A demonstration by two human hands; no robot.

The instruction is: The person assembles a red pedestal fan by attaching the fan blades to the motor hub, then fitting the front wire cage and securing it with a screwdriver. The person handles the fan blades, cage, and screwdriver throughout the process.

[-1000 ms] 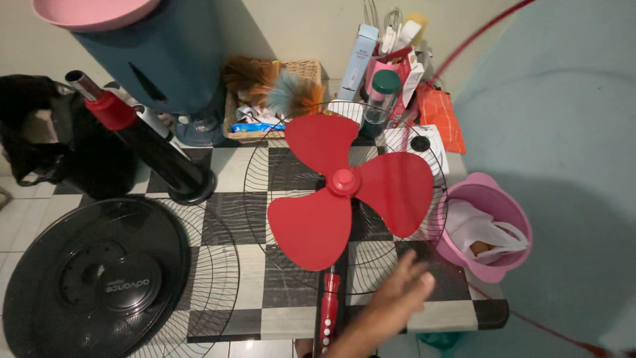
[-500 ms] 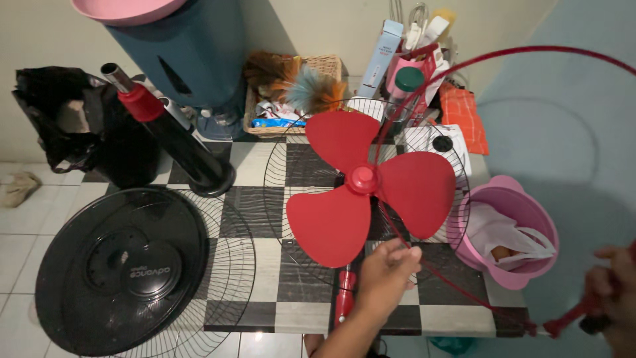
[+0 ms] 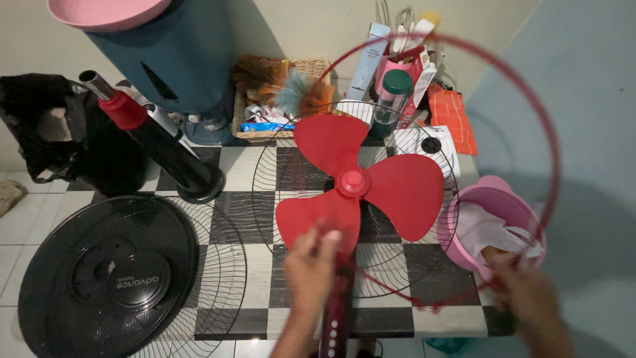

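A black round fan cover (image 3: 106,278) lies at 8 o'clock. A black pole with a red band (image 3: 149,142) leans at 10 o'clock. In the middle a red fan blade (image 3: 358,182) sits on a wire cage (image 3: 278,166) on the checkered table (image 3: 245,318). The left hand (image 3: 311,265) is at 6 o'clock, fingers curled on a thin red ring (image 3: 553,152). The ring tilts up over the blade. The right hand (image 3: 527,292) is at 4 o'clock on the ring; it is too blurry to see its fingers. A pink bucket (image 3: 493,199) stands just beside it.
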